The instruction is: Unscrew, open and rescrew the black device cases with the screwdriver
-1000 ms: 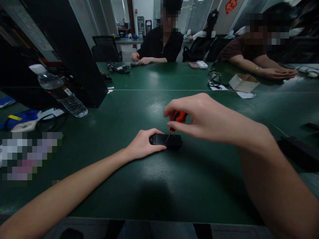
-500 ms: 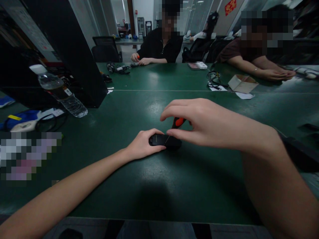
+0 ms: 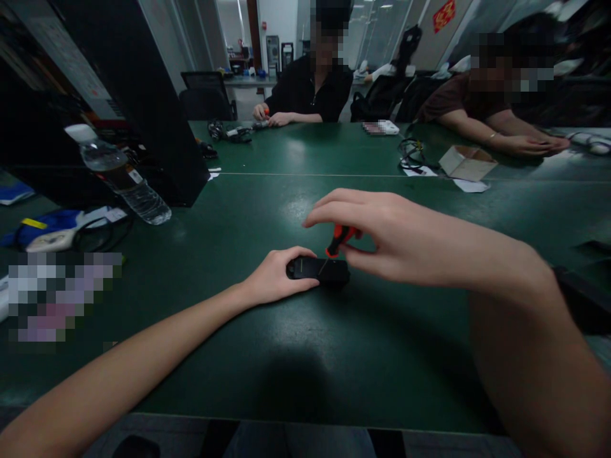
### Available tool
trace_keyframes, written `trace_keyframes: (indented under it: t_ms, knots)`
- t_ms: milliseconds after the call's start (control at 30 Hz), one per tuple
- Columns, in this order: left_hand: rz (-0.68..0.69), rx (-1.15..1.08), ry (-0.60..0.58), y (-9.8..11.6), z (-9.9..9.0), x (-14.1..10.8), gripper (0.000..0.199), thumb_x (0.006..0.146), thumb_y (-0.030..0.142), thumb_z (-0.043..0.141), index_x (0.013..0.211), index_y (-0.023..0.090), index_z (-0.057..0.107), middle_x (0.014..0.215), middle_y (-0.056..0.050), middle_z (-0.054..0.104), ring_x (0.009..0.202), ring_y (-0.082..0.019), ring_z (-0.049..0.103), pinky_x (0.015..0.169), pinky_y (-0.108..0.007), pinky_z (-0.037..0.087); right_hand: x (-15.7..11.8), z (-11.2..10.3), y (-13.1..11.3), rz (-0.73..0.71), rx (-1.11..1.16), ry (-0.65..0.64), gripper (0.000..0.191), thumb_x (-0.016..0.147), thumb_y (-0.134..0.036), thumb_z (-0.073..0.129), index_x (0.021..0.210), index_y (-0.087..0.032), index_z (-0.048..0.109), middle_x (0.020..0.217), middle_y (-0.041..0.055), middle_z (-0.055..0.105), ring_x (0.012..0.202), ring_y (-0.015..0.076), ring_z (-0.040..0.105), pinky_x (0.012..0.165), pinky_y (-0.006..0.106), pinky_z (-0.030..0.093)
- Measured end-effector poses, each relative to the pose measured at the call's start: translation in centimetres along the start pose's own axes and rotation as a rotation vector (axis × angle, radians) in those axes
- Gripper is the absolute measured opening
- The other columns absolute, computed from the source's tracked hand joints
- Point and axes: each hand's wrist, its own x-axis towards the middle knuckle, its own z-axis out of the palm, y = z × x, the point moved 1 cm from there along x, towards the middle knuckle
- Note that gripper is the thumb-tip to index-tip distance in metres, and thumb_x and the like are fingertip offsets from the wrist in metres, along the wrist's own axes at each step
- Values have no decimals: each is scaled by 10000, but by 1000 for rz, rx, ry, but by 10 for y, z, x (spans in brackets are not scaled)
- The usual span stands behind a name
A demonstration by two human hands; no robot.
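A long black plastic case [image 3: 329, 272] lies flat on the green table [image 3: 229, 375]. My left hand [image 3: 272, 277] grips its left end, thumb on the near side and fingers on the far side. Over the right half of the case, my right hand [image 3: 382, 235] holds a red-and-black screwdriver [image 3: 340, 240]. The tool is tilted, and its thin shaft slants down to the top of the case. Part of the handle is hidden behind the fingers, which curl loosely about it. I cannot make out exactly what the tip touches.
At the left, a water bottle [image 3: 126, 175] leans beside a black cabinet [image 3: 162, 114]. Cables [image 3: 411, 152] and an open cardboard box [image 3: 468, 163] sit farther back on the right. Two people [image 3: 308, 89] are seated across the table, their hands on it.
My right thumb has drawn back to the right, and more of the screwdriver's handle shows. My left hand still grips the case. The whole view has shifted slightly.
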Motion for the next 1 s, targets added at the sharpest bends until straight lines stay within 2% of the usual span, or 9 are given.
trace_keyframes:
  t_ms: [67,200,300,367,500,600,833,933,1000]
  knots:
    - [-7,4,-3,0,0,0,454,818,423,795,1200,203,685,1094,-58,755,966,-254,715,885,-369,551,-1,0,1,-11,4,-17,297,922,-216,592,1211,-220,660,1227,90,694,1049,230,658,835,318,486]
    - [-7,5,-8,0,1,0,452,814,413,798,1198,204,686,1071,-50,758,948,-250,716,875,-361,549,0,1,3,56,-55,11,224,948,-267,589,1130,-188,692,1044,90,733,896,217,672,770,309,476]
    - [-1,-13,-8,-1,-1,1,464,813,411,803,1206,196,684,1120,-57,754,989,-249,715,910,-356,537,0,1,2,3,-25,16,299,899,-156,574,1170,-211,688,1221,99,696,1029,229,667,843,325,488]
    - [4,-35,-31,-2,-3,1,481,815,410,803,1227,192,684,1135,-59,750,994,-245,712,899,-347,535,-1,0,2,-29,-4,0,321,888,-156,585,1187,-222,682,1319,101,654,1103,238,649,878,334,491]
    - [-44,-83,-108,-5,-8,4,491,803,436,814,1217,190,718,1020,-45,764,892,-230,712,809,-328,535,-1,-1,4,38,-65,-15,206,936,-261,606,1103,-193,707,1090,93,717,919,216,665,769,312,475]
    - [-85,-153,-114,-8,-7,5,498,784,427,834,1201,173,739,1010,-55,774,894,-235,716,806,-326,536,-1,0,7,61,-112,-17,148,935,-239,610,991,-179,732,937,74,720,798,185,644,696,286,434]
    - [-122,-156,-91,-7,-5,3,594,756,445,854,1258,150,737,995,-71,784,874,-238,713,786,-321,531,-2,1,12,96,-138,-65,149,924,-229,622,924,-184,765,864,64,734,724,168,639,664,281,420]
    - [-121,-121,-89,-5,-7,3,584,759,446,854,1253,154,743,994,-68,788,862,-231,711,779,-309,523,-8,1,22,192,-168,-122,181,924,-287,632,918,-208,795,826,58,752,707,178,657,647,287,418]
    - [-119,-100,-95,-4,-8,3,563,765,443,851,1239,158,750,990,-66,790,851,-227,711,769,-304,518,-15,2,34,299,-161,-208,208,912,-373,655,889,-240,812,766,43,749,647,174,643,597,290,395]
